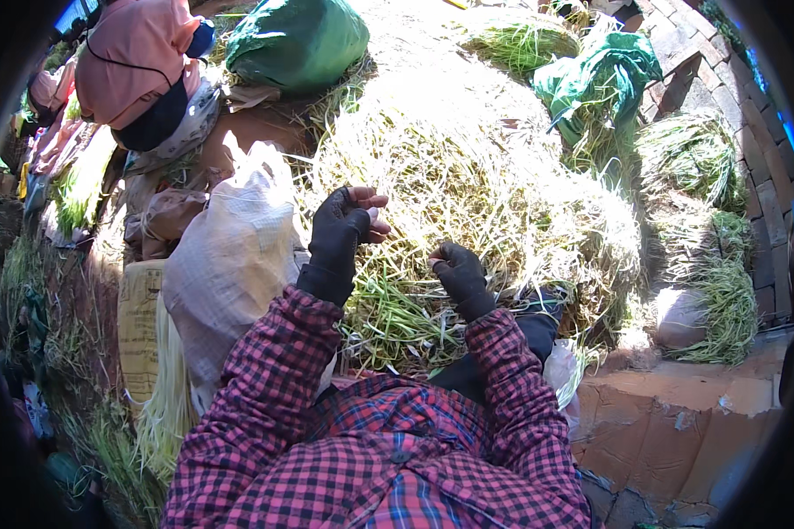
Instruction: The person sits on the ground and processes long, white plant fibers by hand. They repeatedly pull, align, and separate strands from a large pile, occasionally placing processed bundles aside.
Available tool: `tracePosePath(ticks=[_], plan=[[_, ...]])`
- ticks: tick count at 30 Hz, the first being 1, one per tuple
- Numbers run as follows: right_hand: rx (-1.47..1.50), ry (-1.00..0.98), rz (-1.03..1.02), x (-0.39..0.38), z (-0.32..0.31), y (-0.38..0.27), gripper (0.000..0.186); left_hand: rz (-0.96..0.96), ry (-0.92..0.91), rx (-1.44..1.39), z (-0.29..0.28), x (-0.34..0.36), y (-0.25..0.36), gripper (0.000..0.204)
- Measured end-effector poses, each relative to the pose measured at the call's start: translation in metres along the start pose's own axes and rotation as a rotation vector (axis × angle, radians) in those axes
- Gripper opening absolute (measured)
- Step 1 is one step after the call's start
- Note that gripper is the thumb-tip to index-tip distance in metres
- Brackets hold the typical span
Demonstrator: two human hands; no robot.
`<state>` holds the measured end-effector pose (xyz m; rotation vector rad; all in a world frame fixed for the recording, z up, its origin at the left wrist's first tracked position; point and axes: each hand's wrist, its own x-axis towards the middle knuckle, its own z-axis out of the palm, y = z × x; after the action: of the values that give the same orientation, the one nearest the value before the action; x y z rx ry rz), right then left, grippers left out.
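A large heap of cut green and straw-coloured stalks (pixel 468 167) lies in front of me, bright with sun. Over its near left part is my left hand (pixel 340 238) in a black fingerless glove, fingers bent inward and thumb close to them. Anything thin in that grip is lost against the stalks. My right hand (pixel 461 275), gloved the same way, is curled with the fingertips together, facing the left hand; what it pinches, if anything, cannot be made out. Greener stalks (pixel 393 313) lie just below and between both hands, close to my lap.
Left of my forearm stands a white woven sack (pixel 234 256), with pale long stalks (pixel 166 397) hanging beside it. A person in a pink head covering (pixel 131 66) sits at the upper left near a green sack (pixel 300 44). Bundled greens (pixel 728 291) lie at right.
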<state>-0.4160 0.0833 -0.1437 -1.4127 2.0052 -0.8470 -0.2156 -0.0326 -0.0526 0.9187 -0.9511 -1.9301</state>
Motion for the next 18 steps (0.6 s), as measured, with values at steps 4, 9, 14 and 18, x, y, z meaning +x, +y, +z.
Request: tracePosePath(ticks=[4,9,14,18], plan=[[-0.276,-0.155,0.102,0.039,0.041,-0.018,0.019,0.04,0.129,-0.019,-0.024,0.024,-0.002,0.026],[-0.52,-0.226,0.222,0.045,0.087,0.01,0.021,0.061,0.185,-0.021,-0.042,0.04,-0.004,0.026],[-0.029,-0.141,0.076,0.025,0.054,0.005,0.016,-0.053,0.208,0.036,-0.064,0.046,-0.034,0.023],[0.448,-0.252,0.202,0.003,0.024,-0.037,0.012,-0.197,0.053,0.086,-0.061,0.04,-0.058,0.021]])
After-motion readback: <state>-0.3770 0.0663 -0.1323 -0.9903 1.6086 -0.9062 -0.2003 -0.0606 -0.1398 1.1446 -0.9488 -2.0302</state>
